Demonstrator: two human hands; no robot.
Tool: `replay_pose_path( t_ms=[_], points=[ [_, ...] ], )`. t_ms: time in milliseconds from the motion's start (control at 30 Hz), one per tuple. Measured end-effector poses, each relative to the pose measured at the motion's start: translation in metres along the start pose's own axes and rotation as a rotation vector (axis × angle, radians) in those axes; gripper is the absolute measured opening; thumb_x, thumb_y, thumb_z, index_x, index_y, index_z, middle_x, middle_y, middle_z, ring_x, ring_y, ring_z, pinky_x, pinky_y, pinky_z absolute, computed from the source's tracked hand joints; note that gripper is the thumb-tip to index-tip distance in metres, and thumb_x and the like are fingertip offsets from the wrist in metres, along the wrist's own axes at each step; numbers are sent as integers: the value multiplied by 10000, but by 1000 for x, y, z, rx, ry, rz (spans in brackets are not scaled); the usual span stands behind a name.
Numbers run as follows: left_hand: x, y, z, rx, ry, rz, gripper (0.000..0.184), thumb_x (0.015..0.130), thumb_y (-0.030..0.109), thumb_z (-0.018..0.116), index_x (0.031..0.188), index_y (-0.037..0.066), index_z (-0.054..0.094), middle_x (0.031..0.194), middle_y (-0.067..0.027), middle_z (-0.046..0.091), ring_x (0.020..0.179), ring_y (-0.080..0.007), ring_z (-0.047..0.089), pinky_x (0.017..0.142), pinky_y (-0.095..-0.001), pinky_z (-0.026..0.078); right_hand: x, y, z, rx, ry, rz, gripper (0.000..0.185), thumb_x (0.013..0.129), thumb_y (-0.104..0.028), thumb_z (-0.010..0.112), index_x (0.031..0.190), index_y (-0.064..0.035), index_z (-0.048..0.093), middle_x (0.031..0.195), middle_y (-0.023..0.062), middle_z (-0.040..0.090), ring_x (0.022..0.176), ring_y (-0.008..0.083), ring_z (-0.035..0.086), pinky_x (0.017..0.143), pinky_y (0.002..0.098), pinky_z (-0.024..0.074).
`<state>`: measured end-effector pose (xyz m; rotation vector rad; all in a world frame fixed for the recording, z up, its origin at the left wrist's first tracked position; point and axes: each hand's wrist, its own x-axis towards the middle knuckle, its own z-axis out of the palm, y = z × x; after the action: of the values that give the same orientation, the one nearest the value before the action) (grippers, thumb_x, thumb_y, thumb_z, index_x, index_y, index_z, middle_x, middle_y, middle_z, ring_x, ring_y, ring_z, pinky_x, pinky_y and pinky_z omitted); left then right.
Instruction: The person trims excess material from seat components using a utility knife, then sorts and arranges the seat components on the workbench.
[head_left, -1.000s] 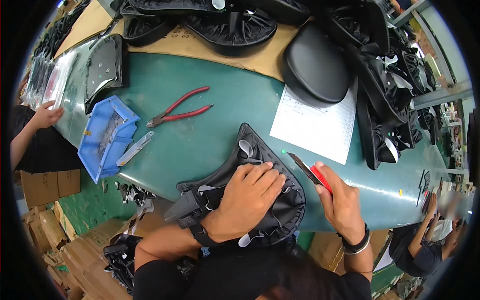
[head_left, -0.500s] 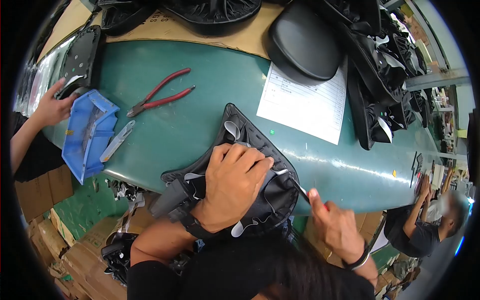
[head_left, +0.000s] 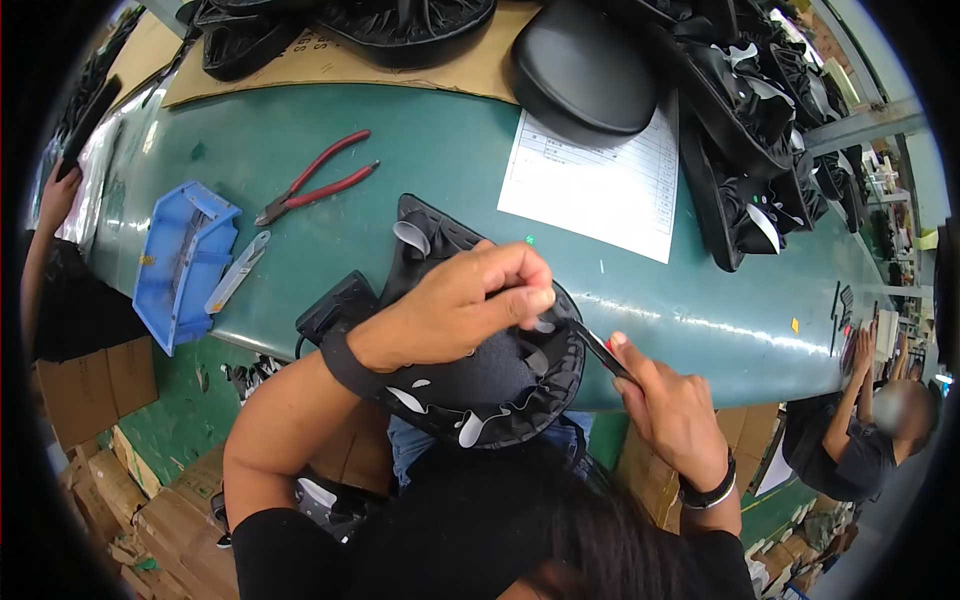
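A black upholstered cushion (head_left: 490, 400), underside up, rests at the table's front edge and over my lap. Gathered cover and pale strips run round its rim. Above it my left hand (head_left: 470, 300) is closed in a pinch near the right rim; whatever lies between the fingertips is too small to make out. My right hand (head_left: 670, 405) grips a slim black tool (head_left: 603, 358) with a touch of red, its kind unclear. The tip of that tool meets or nearly meets the cushion's right rim.
Red-handled pliers (head_left: 320, 180), a light-coloured utility knife (head_left: 238, 272) and a blue bin (head_left: 180, 265) are on the green table (head_left: 420, 130). A printed sheet (head_left: 590, 190) lies partly under a black cushion (head_left: 585, 70). More cushions (head_left: 740, 160) are stacked right. Co-workers flank both sides.
My left hand has risen from pressing on the cushion and is now pinched. The cushion has shifted slightly left. At far left, a co-worker's hand has moved away from the bin.
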<state>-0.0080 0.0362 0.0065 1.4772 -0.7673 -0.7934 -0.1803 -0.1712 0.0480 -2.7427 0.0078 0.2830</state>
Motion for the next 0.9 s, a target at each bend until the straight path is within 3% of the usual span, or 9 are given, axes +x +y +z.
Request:
replay_pose_path(
  t_ms=[100, 167, 233, 500, 567, 667, 767, 833, 900],
  points=[
    [0, 16, -2, 4, -18, -191, 286, 895, 275, 619, 775, 21, 569, 719, -66, 578, 680, -230, 554, 684, -391, 442, 17, -1, -3, -26, -31, -54, 507, 901, -193, 615, 1388, -192, 475, 668, 110, 540, 508, 343, 532, 484, 426, 405],
    [-4, 9, 13, 1045, 137, 56, 355, 867, 333, 636, 693, 34, 556, 667, -81, 544, 664, -243, 518, 664, -378, 408, 25, 0, -8, -27, -57, -76, 509, 902, -188, 611, 1391, -198, 472, 668, 110, 541, 509, 343, 536, 480, 428, 404],
    [-3, -3, 18, 1076, 154, 177, 379, 839, 349, 655, 638, 49, 542, 646, -84, 495, 655, -256, 481, 640, -369, 361, 30, 1, -9, -29, -78, -98, 513, 902, -183, 608, 1395, -204, 468, 667, 110, 541, 510, 342, 541, 475, 429, 403],
    [21, 13, -3, -798, 596, 146, 160, 889, 146, 636, 796, 30, 575, 807, 21, 518, 775, -131, 521, 631, -277, 421, -23, -28, 23, 140, 21, 86, 601, 867, -142, 639, 1419, -109, 405, 750, 185, 605, 575, 379, 591, 511, 467, 465],
    [10, 8, -24, -980, 393, 43, 170, 865, 157, 654, 945, 38, 563, 828, -5, 548, 753, -158, 583, 645, -302, 456, -25, -31, 23, 138, -32, 173, 586, 861, -145, 644, 1403, -105, 424, 785, 188, 621, 602, 379, 610, 555, 470, 483],
    [2, 28, -5, 742, 106, 62, 208, 789, 242, 698, 807, 62, 597, 755, -88, 571, 688, -236, 554, 653, -344, 452, -3, -21, 9, 2, -8, 71, 528, 871, -169, 631, 1374, -154, 474, 696, 120, 579, 544, 353, 571, 536, 456, 438],
    [2, 0, 2, 967, 48, 271, 219, 773, 234, 707, 712, 57, 593, 769, -93, 588, 782, -268, 524, 742, -347, 436, 29, -14, -7, -82, -24, -11, 509, 881, -177, 620, 1371, -180, 483, 667, 105, 556, 525, 340, 554, 501, 435, 407],
    [15, 6, -2, 879, -36, -4, 200, 764, 186, 720, 677, 49, 603, 791, -68, 576, 907, -247, 508, 825, -329, 403, 31, -14, -3, -76, -22, -10, 519, 878, -186, 624, 1376, -166, 477, 666, 114, 564, 526, 346, 555, 503, 435, 408],
    [17, 0, -7, 463, 309, 228, 198, 759, 138, 723, 639, 43, 598, 859, -62, 555, 914, -206, 503, 826, -313, 393, 16, -19, 9, -36, 0, 43, 533, 870, -162, 634, 1375, -124, 470, 682, 131, 592, 549, 355, 570, 511, 440, 423]
  ],
)
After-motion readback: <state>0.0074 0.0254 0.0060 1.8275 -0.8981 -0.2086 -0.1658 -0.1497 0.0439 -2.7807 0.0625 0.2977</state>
